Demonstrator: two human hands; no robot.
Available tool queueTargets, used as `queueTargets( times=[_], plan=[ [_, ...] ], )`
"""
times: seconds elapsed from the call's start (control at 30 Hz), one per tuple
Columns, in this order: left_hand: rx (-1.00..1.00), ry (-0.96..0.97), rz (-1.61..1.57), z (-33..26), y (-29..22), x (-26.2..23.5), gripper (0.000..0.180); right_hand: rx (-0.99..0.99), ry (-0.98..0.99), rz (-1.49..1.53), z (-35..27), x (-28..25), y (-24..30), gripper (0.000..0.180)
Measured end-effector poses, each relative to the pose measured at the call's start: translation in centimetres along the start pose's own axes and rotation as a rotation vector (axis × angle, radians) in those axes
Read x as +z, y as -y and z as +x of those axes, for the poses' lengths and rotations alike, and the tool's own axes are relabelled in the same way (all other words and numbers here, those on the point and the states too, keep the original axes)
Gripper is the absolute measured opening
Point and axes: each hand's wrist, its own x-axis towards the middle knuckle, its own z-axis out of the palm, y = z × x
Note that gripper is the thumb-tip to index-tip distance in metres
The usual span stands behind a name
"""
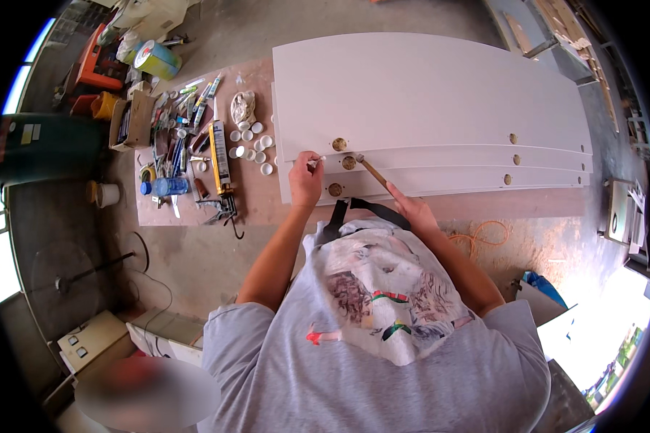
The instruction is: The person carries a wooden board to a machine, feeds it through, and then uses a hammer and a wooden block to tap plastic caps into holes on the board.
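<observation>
My right hand [413, 209] is closed round the wooden handle of a small hammer [374, 173]. The hammer's head lies over the front part of the stacked white panels [426, 94], beside a round brown-bottomed hole [349, 163]. My left hand [307, 177] is closed at the panels' left front edge, its fingers pinched together. A small pale bit shows at its fingertips, too small to name. Two more round holes lie near it, one farther back [339, 144] and one nearer me [334, 190]. Similar holes [513, 138] run along the right side of the panels.
The panels rest on a brown worktable [260, 195]. To the left lie a yellow caulking gun [221, 162], several white round caps [266, 141], a bundled cloth [243, 107], a blue-capped bottle [167, 187] and scattered tubes. An orange cord [477, 238] lies on the floor.
</observation>
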Motion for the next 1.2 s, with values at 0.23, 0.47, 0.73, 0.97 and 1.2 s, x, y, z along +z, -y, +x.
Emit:
queueTargets(
  times=[0.23,0.47,0.73,0.97,1.2],
  plan=[
    [-0.025,-0.007,0.051,-1.3,1.4,-0.3,0.01,-0.061,-0.023,-0.025,0.3,-0.5,-0.1,0.064],
    [0.236,0.149,0.338,-0.3,0.4,-0.5,0.01,-0.027,0.004,-0.016,-0.3,0.0,-1.5,0.061],
    [0.336,0.115,0.336,0.2,0.2,1.2,0.01,0.038,-0.059,-0.006,-0.9,0.1,1.6,0.061],
    [0.438,0.104,0.256,0.5,1.6,1.2,0.007,-0.023,-0.175,0.07,0.0,2.5,5.9,0.065],
    [0.456,0.094,0.243,0.6,1.9,1.0,0.006,0.004,-0.2,0.05,0.7,4.3,6.4,0.063]
  ],
)
